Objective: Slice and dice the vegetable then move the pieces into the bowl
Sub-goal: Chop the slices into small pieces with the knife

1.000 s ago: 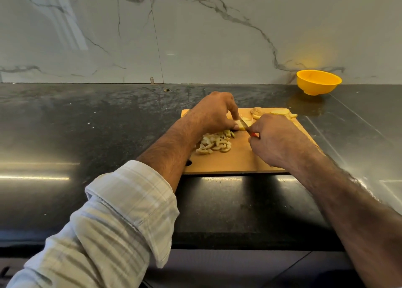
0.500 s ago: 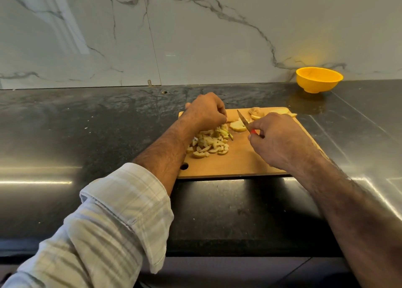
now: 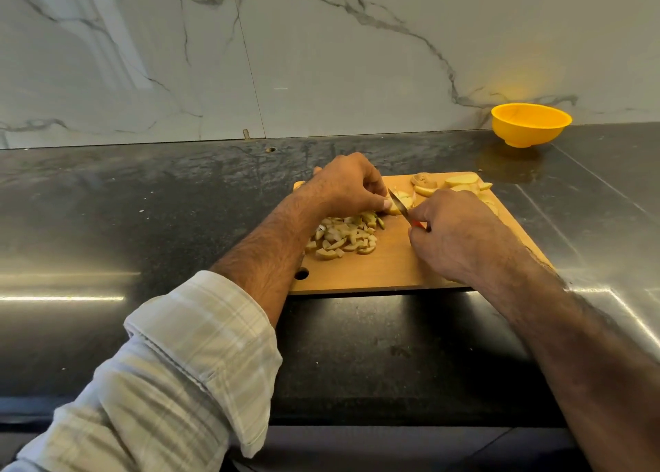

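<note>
**Dicing a vegetable slice on a cutting board, head view**

A wooden cutting board [image 3: 385, 268] lies on a dark, glossy table [image 3: 143, 221] backed by a marble-patterned wall [image 3: 321, 61]. A round hole [image 3: 301, 274] pierces the board near its front left corner.

The left hand [image 3: 348, 186] reaches in from the left, its forearm emerging from a rolled pale checked sleeve [image 3: 185, 357]. Its grip is pressed together: the curled fingertips [image 3: 385, 204] pinch a pale vegetable slice [image 3: 400, 204] and steady it against the board.

The right hand [image 3: 453, 236] comes in from the right with its fingers curled round a knife [image 3: 400, 204], of which only a short length of dark blade and a glimpse of red handle [image 3: 418, 224] show beyond the fist. The blade slants up and to the left, its tip lying just beside the left fingertips and over the held slice. Whether the edge has entered the slice cannot be told.

A loose heap of diced pieces [image 3: 344, 237] rests on the board directly in front of the left hand, partly under the wrist. Uncut slices [image 3: 450, 184] lie in a small group at the board's far right corner, apart from the heap and partly hidden by the right hand.

The yellow bowl [image 3: 531, 124] stands on the table against the wall, beyond the board's far right corner and well apart from both hands. Its inside is visible only in part, and no pieces can be made out in it.
</note>
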`<state>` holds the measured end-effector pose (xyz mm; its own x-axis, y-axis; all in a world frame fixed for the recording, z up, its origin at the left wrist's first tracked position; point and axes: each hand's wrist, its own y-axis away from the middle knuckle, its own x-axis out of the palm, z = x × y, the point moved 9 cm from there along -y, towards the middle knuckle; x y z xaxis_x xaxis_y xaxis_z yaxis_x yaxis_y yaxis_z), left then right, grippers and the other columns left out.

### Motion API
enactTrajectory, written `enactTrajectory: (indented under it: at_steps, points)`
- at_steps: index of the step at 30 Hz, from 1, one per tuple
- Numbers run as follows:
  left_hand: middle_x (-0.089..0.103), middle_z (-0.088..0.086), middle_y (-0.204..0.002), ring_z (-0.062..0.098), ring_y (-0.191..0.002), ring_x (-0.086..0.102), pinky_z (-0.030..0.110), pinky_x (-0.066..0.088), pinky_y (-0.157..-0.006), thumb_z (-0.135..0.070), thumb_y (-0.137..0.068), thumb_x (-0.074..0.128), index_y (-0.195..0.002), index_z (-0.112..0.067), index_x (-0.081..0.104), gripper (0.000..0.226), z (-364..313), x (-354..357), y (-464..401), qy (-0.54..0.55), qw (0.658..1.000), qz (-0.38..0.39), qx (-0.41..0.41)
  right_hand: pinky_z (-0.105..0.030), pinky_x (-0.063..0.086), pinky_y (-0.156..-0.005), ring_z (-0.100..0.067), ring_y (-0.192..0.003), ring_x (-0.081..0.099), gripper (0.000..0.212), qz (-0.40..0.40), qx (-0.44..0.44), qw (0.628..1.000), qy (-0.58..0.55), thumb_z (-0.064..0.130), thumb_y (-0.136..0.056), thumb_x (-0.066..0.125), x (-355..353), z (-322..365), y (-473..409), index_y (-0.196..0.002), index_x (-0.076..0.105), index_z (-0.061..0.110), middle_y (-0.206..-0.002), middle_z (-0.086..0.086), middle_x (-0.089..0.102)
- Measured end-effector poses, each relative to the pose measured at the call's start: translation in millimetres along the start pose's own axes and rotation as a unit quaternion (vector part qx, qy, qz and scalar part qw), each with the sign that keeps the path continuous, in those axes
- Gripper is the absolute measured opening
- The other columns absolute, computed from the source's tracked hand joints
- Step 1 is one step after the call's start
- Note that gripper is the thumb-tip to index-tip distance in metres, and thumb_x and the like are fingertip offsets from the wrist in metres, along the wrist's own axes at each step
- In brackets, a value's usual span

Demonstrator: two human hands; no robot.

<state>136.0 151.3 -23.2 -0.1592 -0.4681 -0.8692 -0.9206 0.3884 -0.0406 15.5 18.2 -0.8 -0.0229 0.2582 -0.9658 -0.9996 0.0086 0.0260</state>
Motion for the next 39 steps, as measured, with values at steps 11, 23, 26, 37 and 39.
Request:
enactTrajectory:
  at_steps: [11, 23, 26, 37, 39]
  points:
    - [0.074, -0.024, -0.090, 0.004, -0.106, 0.063, 0.067, 0.040, -0.112, -0.043, -0.085, 0.086, -0.086, -0.038, 0.081, 0.008, 0, -1, 5, 0.021, 1.000, 0.001, -0.017, -0.033, 0.059, -0.076, -0.018, -0.091, 0.061, 0.028, -0.012, -0.001, 1.000, 0.005, 0.024, -0.095, 0.069, 6, 11, -13, -0.123, 0.066, 0.019, -0.106, -0.002, 0.063]
    - [0.074, -0.018, -0.100, 0.009, -0.115, 0.062, 0.067, 0.014, -0.120, -0.034, -0.092, 0.080, -0.095, -0.031, 0.080, 0.004, -1, -13, 15, -0.020, 0.999, -0.034, -0.026, -0.035, 0.059, -0.083, -0.018, -0.100, 0.059, 0.030, -0.034, -0.033, 0.999, 0.017, 0.031, -0.100, 0.064, -2, 5, -6, -0.128, 0.073, 0.024, -0.120, 0.000, 0.065]
    - [0.073, -0.019, -0.100, 0.010, -0.116, 0.061, 0.067, 0.012, -0.119, -0.028, -0.092, 0.079, -0.094, -0.032, 0.082, 0.005, -1, -13, 16, -0.021, 0.999, -0.038, -0.031, -0.036, 0.058, -0.091, -0.021, -0.111, 0.059, 0.032, -0.013, -0.027, 0.999, 0.026, 0.030, -0.101, 0.063, 0, 7, -6, -0.131, 0.071, 0.024, -0.128, -0.001, 0.064]
    - [0.073, -0.025, -0.096, 0.005, -0.111, 0.061, 0.068, 0.026, -0.119, -0.024, -0.090, 0.081, -0.084, -0.036, 0.081, 0.013, -3, -13, 18, 0.009, 0.999, -0.030, -0.034, -0.032, 0.058, -0.076, -0.015, -0.088, 0.061, 0.027, -0.011, -0.030, 0.999, 0.007, 0.025, -0.095, 0.068, 9, 17, -18, -0.122, 0.068, 0.021, -0.098, 0.004, 0.061]
    - [0.072, -0.026, -0.093, 0.005, -0.109, 0.062, 0.067, 0.029, -0.117, -0.026, -0.089, 0.081, -0.084, -0.037, 0.081, 0.012, 0, -11, 18, 0.008, 0.999, -0.026, -0.037, -0.031, 0.059, -0.069, -0.014, -0.079, 0.065, 0.026, -0.028, -0.033, 0.998, -0.035, 0.028, -0.098, 0.064, 6, 11, -20, -0.121, 0.072, 0.021, -0.101, 0.003, 0.065]
